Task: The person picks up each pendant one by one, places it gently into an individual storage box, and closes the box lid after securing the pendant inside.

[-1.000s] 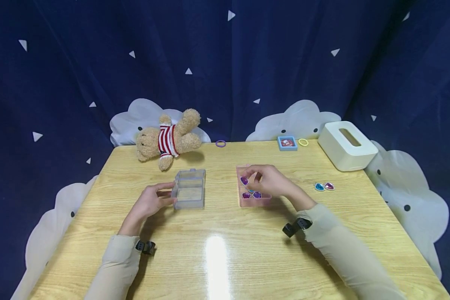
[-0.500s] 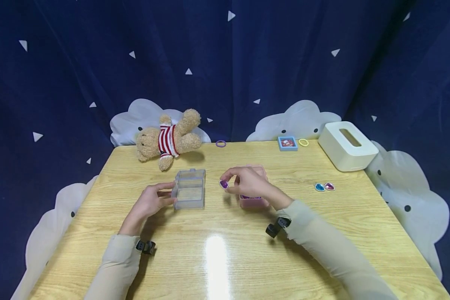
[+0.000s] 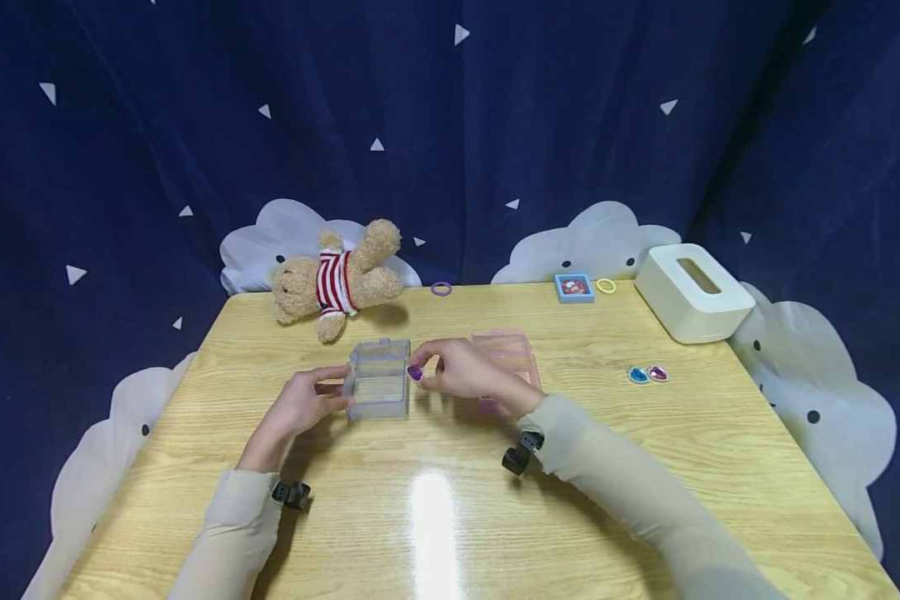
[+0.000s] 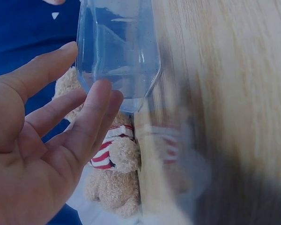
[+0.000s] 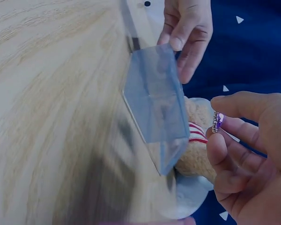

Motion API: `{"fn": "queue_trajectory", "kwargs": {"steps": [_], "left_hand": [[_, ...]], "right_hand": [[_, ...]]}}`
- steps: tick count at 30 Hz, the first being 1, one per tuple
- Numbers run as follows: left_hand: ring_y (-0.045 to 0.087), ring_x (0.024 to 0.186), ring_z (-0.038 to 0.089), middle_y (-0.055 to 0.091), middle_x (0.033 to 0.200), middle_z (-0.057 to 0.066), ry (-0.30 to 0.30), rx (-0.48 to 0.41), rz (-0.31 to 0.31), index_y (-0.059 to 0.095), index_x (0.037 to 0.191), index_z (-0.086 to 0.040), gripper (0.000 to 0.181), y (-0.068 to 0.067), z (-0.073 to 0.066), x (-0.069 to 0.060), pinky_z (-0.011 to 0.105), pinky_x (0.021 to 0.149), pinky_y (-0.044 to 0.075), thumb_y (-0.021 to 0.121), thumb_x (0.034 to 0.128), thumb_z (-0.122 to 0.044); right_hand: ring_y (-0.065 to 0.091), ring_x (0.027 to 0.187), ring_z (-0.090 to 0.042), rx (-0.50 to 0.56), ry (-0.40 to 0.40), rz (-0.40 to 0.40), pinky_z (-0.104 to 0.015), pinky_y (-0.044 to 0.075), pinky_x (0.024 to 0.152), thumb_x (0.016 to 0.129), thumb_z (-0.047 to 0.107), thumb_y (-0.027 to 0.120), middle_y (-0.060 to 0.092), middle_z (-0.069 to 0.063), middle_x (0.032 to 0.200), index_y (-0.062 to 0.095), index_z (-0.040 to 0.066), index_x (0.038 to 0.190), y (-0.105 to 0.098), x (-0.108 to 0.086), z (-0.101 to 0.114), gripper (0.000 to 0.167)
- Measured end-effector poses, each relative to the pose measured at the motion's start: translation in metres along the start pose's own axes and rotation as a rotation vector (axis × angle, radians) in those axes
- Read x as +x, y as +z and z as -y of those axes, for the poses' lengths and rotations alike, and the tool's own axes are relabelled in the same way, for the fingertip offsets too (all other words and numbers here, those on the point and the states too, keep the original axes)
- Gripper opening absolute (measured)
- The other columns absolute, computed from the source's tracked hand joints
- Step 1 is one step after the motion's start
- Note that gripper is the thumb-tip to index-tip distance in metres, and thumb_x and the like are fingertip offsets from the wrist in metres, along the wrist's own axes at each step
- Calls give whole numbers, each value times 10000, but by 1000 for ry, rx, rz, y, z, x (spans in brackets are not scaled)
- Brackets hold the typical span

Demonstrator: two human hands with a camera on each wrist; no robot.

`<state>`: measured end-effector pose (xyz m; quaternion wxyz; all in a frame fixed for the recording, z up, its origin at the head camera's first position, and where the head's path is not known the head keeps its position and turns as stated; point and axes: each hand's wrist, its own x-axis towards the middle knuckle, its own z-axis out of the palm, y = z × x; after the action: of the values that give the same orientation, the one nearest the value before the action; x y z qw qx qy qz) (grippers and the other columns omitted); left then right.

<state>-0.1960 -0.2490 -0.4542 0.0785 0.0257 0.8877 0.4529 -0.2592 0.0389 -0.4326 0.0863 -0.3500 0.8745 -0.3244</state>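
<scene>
A purple gem with a beaded rim (image 3: 416,373) is pinched between the thumb and fingertips of my right hand (image 3: 459,368), held at the right edge of a clear bluish compartment box (image 3: 378,411). The right wrist view shows the gem (image 5: 217,123) nearly edge-on, apart from the box. My left hand (image 3: 303,402) touches the box's left side with extended fingers; in the left wrist view its fingertips (image 4: 100,86) lie against the box wall (image 4: 117,51). Behind my right hand stands a pink box (image 3: 504,340), partly hidden, contents not clearly visible.
A teddy bear in a striped shirt (image 3: 336,282) lies at the back left. Along the back are a purple ring (image 3: 441,289), a blue framed picture (image 3: 573,288) and a yellow ring (image 3: 606,286). A white tissue box (image 3: 693,292) and two gems (image 3: 648,375) sit right.
My right hand has lifted the purple gem out of the pink box and carried it left to the clear box. The left hand has stayed in place.
</scene>
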Motion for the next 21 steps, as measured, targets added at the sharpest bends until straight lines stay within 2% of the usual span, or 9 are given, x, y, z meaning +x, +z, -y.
{"fn": "queue_trajectory", "kwargs": {"steps": [7,10,17,21], "left_hand": [[615,1223,426,572,1376,293,-1,-4,6,515,1422,17,593,0,2,1,388,923,593,743,890,-112],[619,1216,427,581,1361,298,1,-14,7,513,1422,23,591,0,2,1,379,915,596,741,891,-103],[616,1222,423,542,1422,274,13,-7,9,512,1427,10,595,0,2,1,368,918,595,742,894,-119],[609,1232,425,525,1446,262,18,-12,10,513,1428,9,591,0,2,0,372,928,591,740,898,-121]], "right_hand": [[564,637,-1,11,-21,-4,-169,498,641,850,181,775,735,16,1082,713,167,1162,16,15,4,319],[590,657,-41,15,-33,-4,-188,511,673,843,170,780,740,9,1085,713,161,1164,23,21,6,328],[690,997,-157,-33,-25,24,-267,535,907,850,193,771,748,9,1108,716,161,1171,36,31,10,327],[693,1044,-153,-74,-15,48,-273,530,936,851,225,773,754,38,1099,721,176,1168,41,36,9,325]]}}
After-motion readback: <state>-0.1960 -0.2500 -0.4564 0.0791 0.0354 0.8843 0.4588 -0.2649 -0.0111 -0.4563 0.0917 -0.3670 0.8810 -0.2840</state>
